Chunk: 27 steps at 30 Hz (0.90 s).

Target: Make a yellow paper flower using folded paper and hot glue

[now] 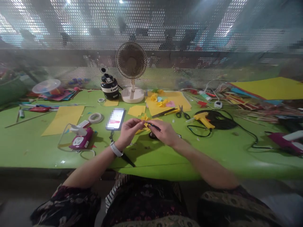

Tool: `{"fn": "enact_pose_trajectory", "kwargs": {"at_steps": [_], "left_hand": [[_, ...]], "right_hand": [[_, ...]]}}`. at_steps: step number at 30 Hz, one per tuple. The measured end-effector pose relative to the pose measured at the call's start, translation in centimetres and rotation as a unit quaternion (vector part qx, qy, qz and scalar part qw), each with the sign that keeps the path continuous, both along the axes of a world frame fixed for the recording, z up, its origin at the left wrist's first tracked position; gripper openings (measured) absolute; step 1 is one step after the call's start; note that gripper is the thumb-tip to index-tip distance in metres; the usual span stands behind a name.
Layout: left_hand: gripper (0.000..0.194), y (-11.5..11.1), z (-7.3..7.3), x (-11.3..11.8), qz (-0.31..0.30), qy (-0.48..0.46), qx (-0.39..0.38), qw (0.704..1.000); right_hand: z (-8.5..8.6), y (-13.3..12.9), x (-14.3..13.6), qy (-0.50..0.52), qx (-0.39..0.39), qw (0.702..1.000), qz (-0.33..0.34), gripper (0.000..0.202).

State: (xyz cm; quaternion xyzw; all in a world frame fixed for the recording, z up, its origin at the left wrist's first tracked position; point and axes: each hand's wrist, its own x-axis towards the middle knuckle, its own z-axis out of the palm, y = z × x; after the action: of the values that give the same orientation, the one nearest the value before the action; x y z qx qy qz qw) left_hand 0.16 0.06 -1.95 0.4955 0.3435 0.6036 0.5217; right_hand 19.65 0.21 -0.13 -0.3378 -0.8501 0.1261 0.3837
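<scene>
My left hand (129,130), with a white band round its wrist, is closed on a yellow paper flower (145,118) in front of me. The fingers of my right hand (167,131) wrap a slim dark pen-like tool (154,126), its tip pointing left at the flower. What kind of tool it is, I cannot tell. A dark round object lies under my right hand, partly hidden. Left of the flower lies a lit phone (115,119). Scissors (182,112) and a yellow glue gun (204,120) rest to the right, beyond my right hand.
A fan (133,94) and a black bottle (110,88) stand at the back. Yellow paper sheets (63,118), a tape roll (95,118) and a purple power strip (81,139) lie left. A black cable (220,121) coils right, near stacked coloured paper (267,88).
</scene>
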Motion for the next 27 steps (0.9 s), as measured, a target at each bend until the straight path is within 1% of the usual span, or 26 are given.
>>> {"fn": "enact_pose_trajectory", "kwargs": {"at_steps": [2, 5, 10, 12, 17, 22, 24, 27], "left_hand": [[0.026, 0.03, -0.09, -0.04, 0.001, 0.008, 0.007, 1.0], [0.025, 0.12, -0.27, -0.17, -0.002, 0.007, 0.008, 1.0], [0.024, 0.11, -0.24, -0.27, -0.029, -0.001, -0.005, 1.0], [0.024, 0.04, -0.1, -0.23, -0.024, -0.001, -0.005, 1.0], [0.027, 0.03, 0.1, -0.15, 0.014, 0.015, 0.003, 1.0], [0.028, 0.01, -0.01, -0.18, 0.005, 0.017, 0.007, 1.0], [0.026, -0.01, -0.06, -0.23, -0.002, 0.02, 0.016, 1.0], [0.024, -0.01, -0.02, -0.28, -0.003, 0.031, 0.025, 0.999]], "right_hand": [[0.03, 0.17, 0.06, -0.003, -0.003, 1.0, 0.002, 0.031], [0.05, 0.53, 0.23, -0.015, -0.001, 1.0, 0.024, 0.034], [0.24, 0.72, 0.42, -0.025, -0.01, 0.998, 0.056, 0.035], [0.25, 0.51, 0.34, -0.02, -0.007, 0.998, 0.052, 0.033], [0.07, -0.07, 0.02, -0.026, 0.017, 0.999, 0.009, 0.027], [0.12, 0.06, 0.0, -0.007, 0.022, 1.0, -0.006, 0.029], [0.15, 0.23, 0.06, -0.004, 0.019, 1.0, -0.004, 0.03], [0.24, 0.41, 0.14, 0.005, 0.01, 1.0, 0.019, 0.029]]}}
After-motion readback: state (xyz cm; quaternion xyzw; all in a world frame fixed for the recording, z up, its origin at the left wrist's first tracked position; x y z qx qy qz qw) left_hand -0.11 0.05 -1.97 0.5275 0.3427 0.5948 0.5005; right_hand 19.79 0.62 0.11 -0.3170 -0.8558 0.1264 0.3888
